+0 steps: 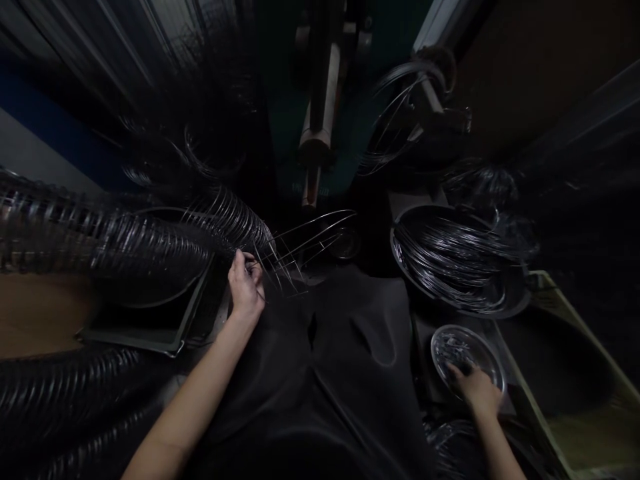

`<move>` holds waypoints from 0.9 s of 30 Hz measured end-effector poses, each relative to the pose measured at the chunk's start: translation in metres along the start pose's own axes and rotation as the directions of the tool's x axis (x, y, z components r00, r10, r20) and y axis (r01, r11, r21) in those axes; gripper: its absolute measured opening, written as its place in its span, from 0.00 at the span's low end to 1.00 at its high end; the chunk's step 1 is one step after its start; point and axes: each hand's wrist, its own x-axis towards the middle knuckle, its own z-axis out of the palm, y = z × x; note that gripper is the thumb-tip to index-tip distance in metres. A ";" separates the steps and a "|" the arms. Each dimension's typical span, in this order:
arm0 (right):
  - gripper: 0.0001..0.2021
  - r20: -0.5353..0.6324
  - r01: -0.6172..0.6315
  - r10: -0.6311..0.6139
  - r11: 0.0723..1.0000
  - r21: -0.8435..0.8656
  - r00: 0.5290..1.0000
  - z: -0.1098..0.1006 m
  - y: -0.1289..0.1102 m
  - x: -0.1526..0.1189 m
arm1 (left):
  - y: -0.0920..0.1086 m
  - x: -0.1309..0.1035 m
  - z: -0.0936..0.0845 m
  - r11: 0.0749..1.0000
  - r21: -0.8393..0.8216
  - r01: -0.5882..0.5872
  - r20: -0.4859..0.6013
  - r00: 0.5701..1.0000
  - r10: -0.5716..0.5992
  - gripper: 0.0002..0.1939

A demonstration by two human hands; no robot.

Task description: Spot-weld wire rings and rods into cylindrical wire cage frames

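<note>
My left hand (246, 283) is closed on a bent wire frame (305, 243), whose thin curved rods reach to the right over my dark apron (320, 360). At the lower right, my right hand (475, 387) reaches into a round metal bowl (437, 340) of small metal pieces (453, 348). Its fingertips are down among the pieces and are too dark to make out. Just above that bowl, a larger basin (400, 263) holds a heap of curved wires (450, 257).
A machine with a vertical rod (311, 180) stands in front. Stacked wire rings (100, 233) fill the left side, near a dark green-edged crate (175, 345). A yellowish crate (545, 433) is at the right. Wire loops (395, 113) hang at the upper right.
</note>
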 end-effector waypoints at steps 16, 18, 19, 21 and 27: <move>0.22 0.074 -0.049 0.052 0.998 -0.041 0.996 -0.011 -0.008 -0.010 | 0.004 0.009 0.011 0.995 0.007 -0.096 -0.060 0.994 0.096 0.20; 0.25 0.041 -0.073 0.076 0.996 -0.056 0.996 -0.013 -0.005 -0.014 | 0.003 0.012 0.011 0.995 0.006 -0.096 -0.075 0.992 0.097 0.20; 0.26 0.021 -0.086 0.087 0.995 -0.045 0.996 -0.016 -0.005 -0.017 | 0.003 0.013 0.011 0.995 0.007 -0.097 -0.083 0.992 0.098 0.20; 0.27 -0.032 -0.094 0.094 0.995 0.017 0.995 -0.026 -0.011 -0.021 | 0.001 0.015 0.012 0.995 0.007 -0.102 -0.090 0.991 0.102 0.20; 0.20 -0.182 0.225 -0.137 0.717 0.659 0.974 -0.076 -0.103 -0.045 | -0.003 0.018 0.016 0.992 -0.004 -0.127 -0.081 0.989 0.126 0.19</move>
